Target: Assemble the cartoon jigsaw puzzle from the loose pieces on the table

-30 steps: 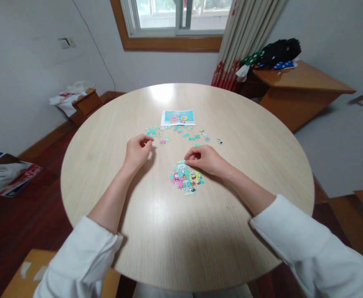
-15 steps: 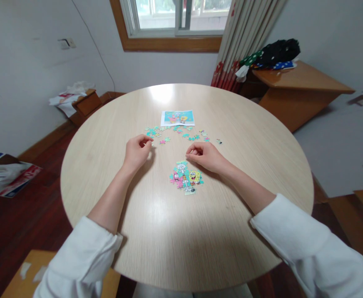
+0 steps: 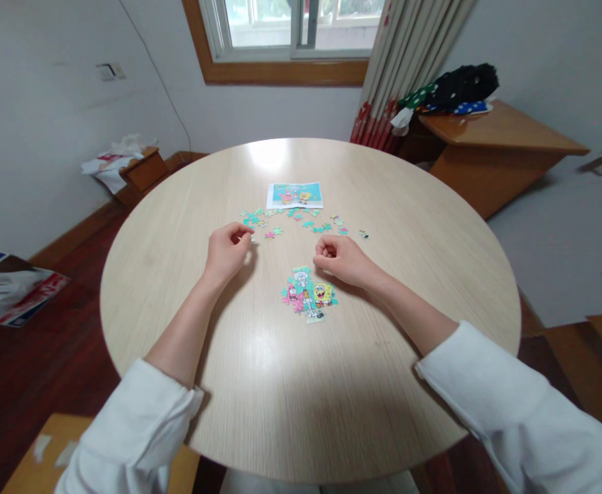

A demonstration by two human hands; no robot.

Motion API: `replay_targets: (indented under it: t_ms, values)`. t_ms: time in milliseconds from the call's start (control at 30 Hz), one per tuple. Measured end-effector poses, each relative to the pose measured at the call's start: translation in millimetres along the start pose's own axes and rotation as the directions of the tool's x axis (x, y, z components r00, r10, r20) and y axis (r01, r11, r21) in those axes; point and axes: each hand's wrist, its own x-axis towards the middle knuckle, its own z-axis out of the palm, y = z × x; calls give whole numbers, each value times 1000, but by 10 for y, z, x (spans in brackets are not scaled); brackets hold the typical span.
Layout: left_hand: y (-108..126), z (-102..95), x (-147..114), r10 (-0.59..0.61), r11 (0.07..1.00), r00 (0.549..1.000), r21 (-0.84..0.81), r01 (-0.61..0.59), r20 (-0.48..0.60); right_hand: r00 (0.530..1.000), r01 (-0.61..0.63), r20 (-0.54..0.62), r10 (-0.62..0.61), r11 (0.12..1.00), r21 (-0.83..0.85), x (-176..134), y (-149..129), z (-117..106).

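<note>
I have the left hand [image 3: 228,248] and the right hand [image 3: 342,259] well apart over the round table [image 3: 290,398]. Both have curled fingers with the tips close together, and from way over here I can't tell if either one pinches a piece. The joined puzzle [image 3: 307,296] lies flat, just on my side of the right hand. A pink piece [image 3: 270,235] sits near the left fingertips. More loose pieces [image 3: 308,224] are scattered past both hands, and the picture card [image 3: 295,195] lies behind them.
</note>
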Motion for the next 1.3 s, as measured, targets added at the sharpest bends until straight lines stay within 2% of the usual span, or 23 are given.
replay_targets:
  t_ms: [233,700,900,1167,1300]
  values:
    - [-42,7,9,17,1000,1000,-14,-17,-3,999,40,10,-40,999,-37,-15,-12,-9]
    - [-80,10,25,24,1000,1000,-17,-24,-11,995,88,37,-88,996,8,0,40,-6]
    - [-118,-89,90,14,1000,994,-15,-16,-109,996,89,13,-89,996,-27,8,56,-10]
    - [-299,-240,204,-49,999,964,2,52,-260,998,62,1,-62,995,-80,8,43,-8]
    - [-380,-286,232,-101,993,962,41,115,-254,999,32,-11,-33,997,-75,7,35,-3]
